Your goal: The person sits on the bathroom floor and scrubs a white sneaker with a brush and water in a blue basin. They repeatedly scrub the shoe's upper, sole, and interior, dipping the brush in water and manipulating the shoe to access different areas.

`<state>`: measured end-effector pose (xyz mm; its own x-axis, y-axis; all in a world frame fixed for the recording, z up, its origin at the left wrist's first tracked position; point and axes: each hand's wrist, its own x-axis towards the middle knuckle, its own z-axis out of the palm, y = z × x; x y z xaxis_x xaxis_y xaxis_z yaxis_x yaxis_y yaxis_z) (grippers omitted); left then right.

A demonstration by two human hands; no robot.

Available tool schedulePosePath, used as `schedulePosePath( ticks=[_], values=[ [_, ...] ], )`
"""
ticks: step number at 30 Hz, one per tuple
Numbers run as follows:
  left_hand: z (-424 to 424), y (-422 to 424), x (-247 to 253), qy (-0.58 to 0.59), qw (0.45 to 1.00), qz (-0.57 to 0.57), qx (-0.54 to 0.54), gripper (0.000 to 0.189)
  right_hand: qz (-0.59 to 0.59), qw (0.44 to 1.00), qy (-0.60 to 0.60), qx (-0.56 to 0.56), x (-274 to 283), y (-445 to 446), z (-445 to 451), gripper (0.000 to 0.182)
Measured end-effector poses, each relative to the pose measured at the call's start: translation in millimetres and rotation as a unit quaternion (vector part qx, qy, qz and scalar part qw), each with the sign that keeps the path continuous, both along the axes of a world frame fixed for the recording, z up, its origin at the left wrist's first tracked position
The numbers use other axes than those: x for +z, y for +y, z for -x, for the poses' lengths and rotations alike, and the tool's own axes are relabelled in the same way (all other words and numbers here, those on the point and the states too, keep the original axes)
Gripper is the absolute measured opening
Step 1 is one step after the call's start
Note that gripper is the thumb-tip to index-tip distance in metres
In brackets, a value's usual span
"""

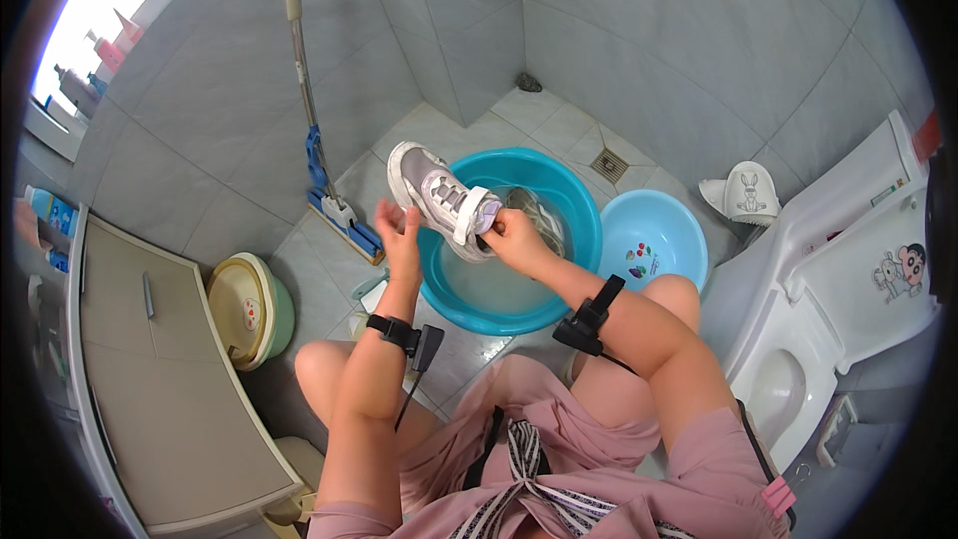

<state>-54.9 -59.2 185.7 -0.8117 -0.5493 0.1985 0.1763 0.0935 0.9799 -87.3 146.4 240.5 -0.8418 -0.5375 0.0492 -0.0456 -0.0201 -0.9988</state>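
My right hand [516, 239] grips a white and grey sneaker [441, 195] by its heel opening, thumb and fingers at the collar. The sneaker is tilted, toe up and to the left, above a teal plastic basin [587, 239]. Beside the sneaker's sole my left hand [399, 236] is raised with its fingers apart; whether a fingertip touches the shoe I cannot tell. Cloudy water lies in the basin, and a second shoe [535, 213] rests partly in it, half hidden behind my right hand.
A light blue basin [666, 224] stands right of the teal one, near a toilet [778, 382]. On the left are a sponge mop [344, 221], lidded green buckets [273, 314] and a cabinet [165, 389]. A floor drain [609, 165] lies behind. Small items, including a white block [374, 296], sit by my left wrist.
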Motion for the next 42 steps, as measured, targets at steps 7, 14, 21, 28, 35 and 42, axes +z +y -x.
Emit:
schedulePosePath(
  ticks=[7,14,21,28,35,42],
  values=[
    [6,28,-22,-0.06,0.851,-0.44,-0.28,0.081,-0.037,0.968,-0.224,0.106,12,14,12,0.017],
    [8,-4,-4,-0.075,0.873,-0.433,-0.212,0.08,-0.232,0.95,-0.066,0.198,4,49,-5,0.042],
    [5,-3,-13,-0.105,0.89,-0.405,-0.182,0.081,-0.202,0.96,0.196,-0.001,-14,36,-21,0.027],
    [22,11,-15,-0.139,0.884,-0.397,-0.205,0.082,-0.136,0.979,0.142,-0.053,-41,7,-5,0.026],
    [29,38,-43,-0.248,0.934,-0.237,-0.104,0.092,-0.279,0.929,0.23,-0.077,-45,18,24,0.027],
    [28,-17,-29,-0.154,0.866,-0.422,-0.219,0.09,-0.227,0.95,0.216,0.016,-29,32,-16,0.03]
  ],
)
